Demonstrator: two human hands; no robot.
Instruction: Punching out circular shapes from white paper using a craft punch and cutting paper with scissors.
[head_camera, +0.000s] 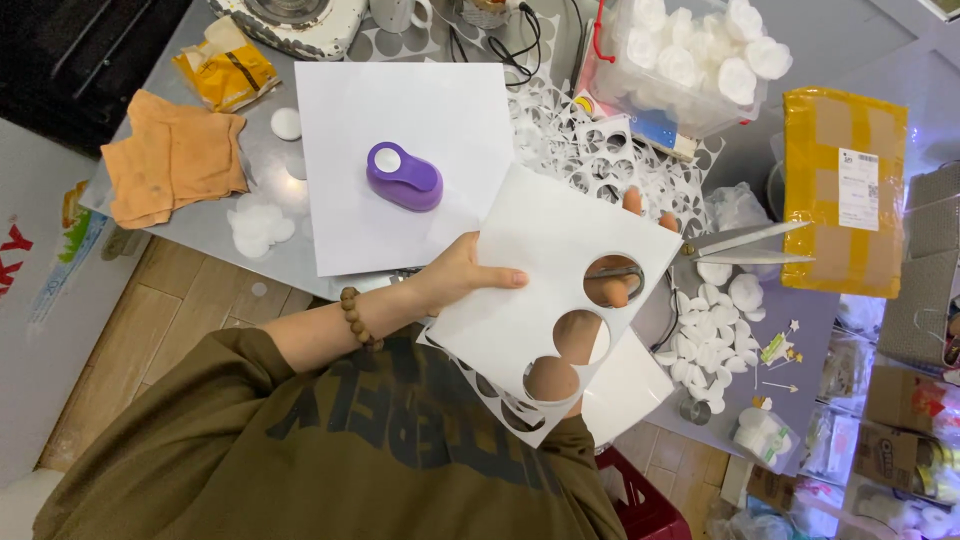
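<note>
A white sheet of stiff paper with three round holes punched along one edge (530, 290) is held up at the centre of the frame, above the grey counter (215, 215); the left hand (455, 280) pinches its left edge, thumb on top and fingers (500, 279) clamped together against the sheet; the right hand (600, 290) lies mostly beneath it, showing through the holes and past the upper edge, so whether it grips I cannot tell. To do this well, the sheet should probably be kept flat and supported from below, so the unpunched margin stays uncreased; the purple lever-type circle punch (404, 176) rests on a plain white sheet (400, 150) in the upper middle, well apart from both hands; silver scissors (745, 245) lie to the right.
</note>
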